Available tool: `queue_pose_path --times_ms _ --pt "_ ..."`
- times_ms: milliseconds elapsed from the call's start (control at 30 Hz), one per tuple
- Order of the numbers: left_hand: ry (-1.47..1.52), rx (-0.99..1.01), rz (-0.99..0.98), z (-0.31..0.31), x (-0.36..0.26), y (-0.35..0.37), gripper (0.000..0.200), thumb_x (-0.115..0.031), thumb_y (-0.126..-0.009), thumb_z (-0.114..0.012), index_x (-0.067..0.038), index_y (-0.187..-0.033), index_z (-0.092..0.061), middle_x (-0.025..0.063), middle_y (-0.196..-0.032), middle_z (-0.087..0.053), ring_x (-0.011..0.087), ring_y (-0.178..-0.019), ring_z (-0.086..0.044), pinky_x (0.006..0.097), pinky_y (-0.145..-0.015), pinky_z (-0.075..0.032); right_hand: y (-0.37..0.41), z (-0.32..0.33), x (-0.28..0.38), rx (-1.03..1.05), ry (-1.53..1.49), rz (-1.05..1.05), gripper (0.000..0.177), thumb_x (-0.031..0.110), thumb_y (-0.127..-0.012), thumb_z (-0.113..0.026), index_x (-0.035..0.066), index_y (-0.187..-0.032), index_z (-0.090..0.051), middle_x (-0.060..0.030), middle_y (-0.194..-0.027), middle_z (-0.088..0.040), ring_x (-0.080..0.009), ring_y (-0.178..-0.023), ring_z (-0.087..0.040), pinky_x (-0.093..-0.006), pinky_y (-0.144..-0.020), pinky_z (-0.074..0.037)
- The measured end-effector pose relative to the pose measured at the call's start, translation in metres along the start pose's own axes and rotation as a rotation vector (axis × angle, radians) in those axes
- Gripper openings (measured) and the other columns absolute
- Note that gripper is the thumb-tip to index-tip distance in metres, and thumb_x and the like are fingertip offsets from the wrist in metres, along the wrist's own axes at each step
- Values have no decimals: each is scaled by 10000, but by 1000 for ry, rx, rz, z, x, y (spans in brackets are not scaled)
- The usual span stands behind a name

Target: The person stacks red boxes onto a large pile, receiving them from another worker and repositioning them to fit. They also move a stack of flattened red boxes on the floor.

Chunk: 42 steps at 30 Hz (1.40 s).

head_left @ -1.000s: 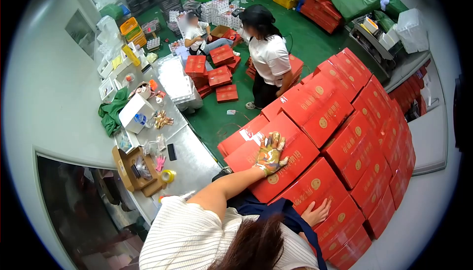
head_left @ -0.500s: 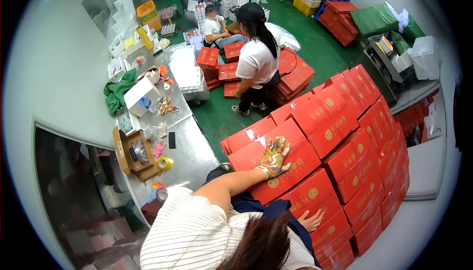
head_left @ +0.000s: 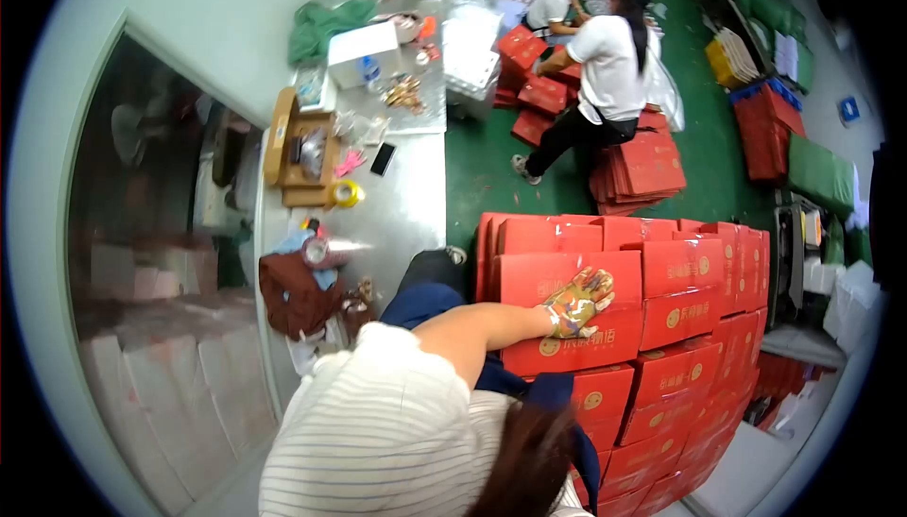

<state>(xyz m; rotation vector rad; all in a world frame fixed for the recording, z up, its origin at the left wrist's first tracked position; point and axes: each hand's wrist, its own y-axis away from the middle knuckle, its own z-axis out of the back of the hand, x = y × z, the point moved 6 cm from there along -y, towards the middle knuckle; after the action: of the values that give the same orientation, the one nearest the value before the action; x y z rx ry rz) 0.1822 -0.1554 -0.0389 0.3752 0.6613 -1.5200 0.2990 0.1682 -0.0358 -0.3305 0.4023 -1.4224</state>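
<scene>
My left hand (head_left: pixel 578 302), in a patterned work glove, lies flat with fingers spread on the lid of a red gift box (head_left: pixel 534 281) with gold print. That box tops the near-left corner of a large stack of matching red boxes (head_left: pixel 699 309). My bare forearm reaches to it from my striped sleeve. My right hand is hidden below my hair and body.
A metal table (head_left: pixel 397 205) on the left holds a yellow tape roll (head_left: pixel 346 194), a phone (head_left: pixel 383 159), a cardboard tray (head_left: pixel 283 139) and a white foam box (head_left: pixel 364 54). A person in a white shirt (head_left: pixel 605 64) bends over red boxes (head_left: pixel 647 168) on the green floor; another sits behind.
The view has swung left and tilted. My left hand stays flat on the same red box. My right hand, earlier resting on a lower box, has dropped out of sight. The standing person bent down.
</scene>
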Motion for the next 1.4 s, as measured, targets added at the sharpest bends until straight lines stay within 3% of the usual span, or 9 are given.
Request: queue_pose_path --times_ms 200,300,367,500,667,1200,1400 --pt "-16 67 -29 7 -6 -2 784 -444 -841 -596 1 -1445 -368 254 -1537 -261 418 -1460 -175 535 -1192 -87 15 10 12 -121 99 -299 513 516 -981 -445 130 -1303 -544 -105 -1341 -539 -319 -1159 -542 -503 -923 -417" --pt "-47 63 -26 9 -8 -5 779 -446 -846 -593 0 -1443 -365 260 -1535 -254 435 -1449 -186 538 -1184 -94 16 21 19 -130 103 -328 512 523 -980 -444 128 -1287 -557 -108 -1321 -555 -319 -1141 -554 -502 -908 -424" --pt "-42 71 -1 9 -8 -5 787 -451 -846 -593 -2 -1448 -356 262 -1535 -254 437 -1441 -202 540 -1180 -87 4 34 28 57 87 -402 520 488 -971 -485 106 -1321 -521 -124 -1365 -521 -321 -1205 -522 -508 -945 -403" --pt "-63 67 0 1 -5 -5 807 -468 -846 -589 -11 -1461 -336 257 -1534 -264 443 -1440 -203 552 -1173 -86 2 34 26 -1 26 -384 495 431 -955 -544 93 -1316 -522 -161 -1371 -520 -359 -1183 -529 -546 -909 -416" --pt "-122 104 18 3 -7 -6 816 -499 -854 -570 -26 -1473 -329 250 -1545 -255 441 -1435 -225 555 -1170 -100 21 2 2 224 84 -429 529 410 -1003 -432 79 -1416 -436 -134 -1488 -398 -326 -1324 -411 -510 -1063 -322" --pt "-156 134 10 4 -10 -8 790 -504 -854 -554 -21 -1452 -369 255 -1530 -274 434 -1431 -232 560 -1160 -124 12 12 12 248 -1 -460 573 408 -1003 -425 40 -1441 -388 -182 -1501 -352 -369 -1364 -336 -536 -1089 -268" --pt "-182 103 30 0 -8 -8 774 -506 -856 -552 -50 -1453 -369 247 -1536 -264 421 -1437 -206 545 -1167 -114 10 21 15 219 -76 -434 587 339 -935 -521 28 -1418 -401 -190 -1504 -348 -387 -1366 -327 -553 -1096 -245"
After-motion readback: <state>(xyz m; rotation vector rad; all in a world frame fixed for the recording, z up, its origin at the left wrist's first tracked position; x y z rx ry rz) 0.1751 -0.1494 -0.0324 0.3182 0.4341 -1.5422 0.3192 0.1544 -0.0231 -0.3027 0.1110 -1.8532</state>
